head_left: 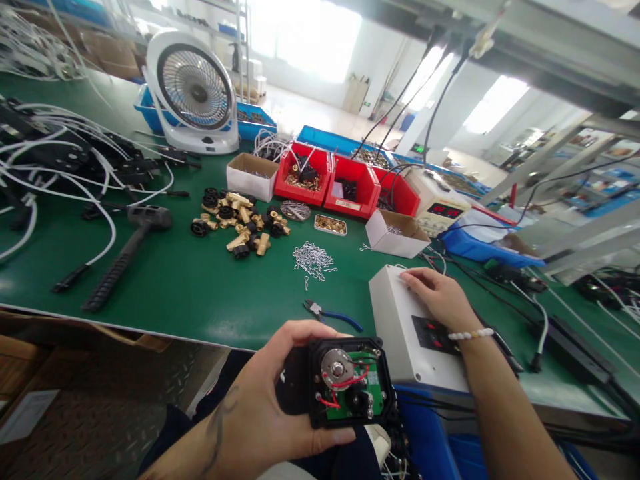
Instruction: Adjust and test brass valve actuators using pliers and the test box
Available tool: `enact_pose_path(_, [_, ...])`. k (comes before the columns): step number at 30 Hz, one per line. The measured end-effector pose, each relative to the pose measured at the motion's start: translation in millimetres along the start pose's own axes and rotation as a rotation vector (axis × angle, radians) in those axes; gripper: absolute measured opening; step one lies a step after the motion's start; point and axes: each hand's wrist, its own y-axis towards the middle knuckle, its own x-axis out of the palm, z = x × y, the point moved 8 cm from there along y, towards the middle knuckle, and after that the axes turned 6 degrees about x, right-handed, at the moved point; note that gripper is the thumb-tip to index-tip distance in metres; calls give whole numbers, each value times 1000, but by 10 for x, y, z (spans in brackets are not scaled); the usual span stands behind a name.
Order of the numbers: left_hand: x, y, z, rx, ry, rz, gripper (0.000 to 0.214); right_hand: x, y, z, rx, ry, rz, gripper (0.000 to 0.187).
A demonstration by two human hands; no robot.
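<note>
My left hand point(280, 393) is wrapped round a black plastic motor housing point(313, 417), held in front of me past the table's front edge. Its open face shows a round silver motor point(337, 369), red wires and a green circuit board point(373, 380). My right hand point(440, 297) rests on the far end of a grey metal control box point(395, 313), thumb and fingertips pressed together at a small part I cannot make out. Below that wrist, the box has a black panel with red parts point(433, 333). Blue-handled cutting pliers point(333, 315) lie left of the box.
Several metal clips point(313, 259) lie in a pile on the green table point(210, 293). Brass fittings point(243, 220), a hammer point(127, 250) and white cables point(100, 173) lie leftward. Red bins point(303, 175), a fan point(195, 90) and a power supply point(435, 203) stand farther back.
</note>
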Motion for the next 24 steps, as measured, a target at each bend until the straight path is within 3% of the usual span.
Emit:
enact_pose_path(6, [6, 1, 27, 53, 20, -6, 58, 6, 3, 14, 1, -10, 3, 37])
enact_pose_path(10, [-27, -17, 48, 23, 34, 59, 62, 4, -1, 5, -4, -11, 4, 35])
enact_pose_path(13, [-29, -2, -15, -79, -100, 90, 64, 0, -7, -2, -5, -9, 4, 32])
enact_pose_path(19, [27, 111, -187, -185, -477, 101, 48, -11, 0, 19, -2, -11, 18, 33])
enact_pose_path(24, [65, 114, -207, -203, -550, 87, 47, -30, 2, 29, 13, -25, 38, 43])
